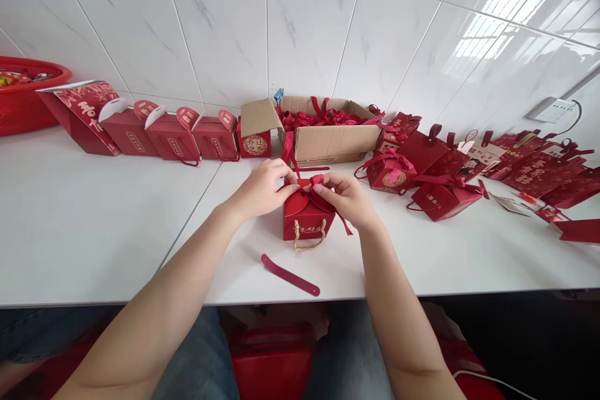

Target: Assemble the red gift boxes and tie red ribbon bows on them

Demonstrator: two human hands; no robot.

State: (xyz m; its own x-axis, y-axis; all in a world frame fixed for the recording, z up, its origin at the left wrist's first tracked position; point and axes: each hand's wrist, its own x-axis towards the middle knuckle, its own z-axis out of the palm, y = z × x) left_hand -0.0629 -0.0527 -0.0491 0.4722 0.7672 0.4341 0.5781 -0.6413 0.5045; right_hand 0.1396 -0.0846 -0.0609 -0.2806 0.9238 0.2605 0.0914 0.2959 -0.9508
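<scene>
I see the small red box (307,215) standing upright on the white counter (94,225), near its front edge, between my two hands. The left hand (262,190) and the right hand (349,200) both rest at the top of the box, and the grip of each is pinched on the red ribbon (319,182) that lies over the closed flap. I judge the box to be light, thin cardboard that dents easily, so it is better taken by the side walls or by the rope handle (309,240) hanging on its front. The ribbon looks soft and smooth and I think it can slip from the fingers unless it is pinched close to the knot. A loose red strip (290,275) lies flat on the counter just in front of the box, apart from it. Behind the hands stands an open cardboard carton (328,137) full of red ribbons. To its left a row of open red boxes (173,134) stands along the tiled wall, and a red basin (23,97) is at the far left. To the right, many tied boxes (391,169) crowd the counter near my right hand, so there is little room on that side.
</scene>
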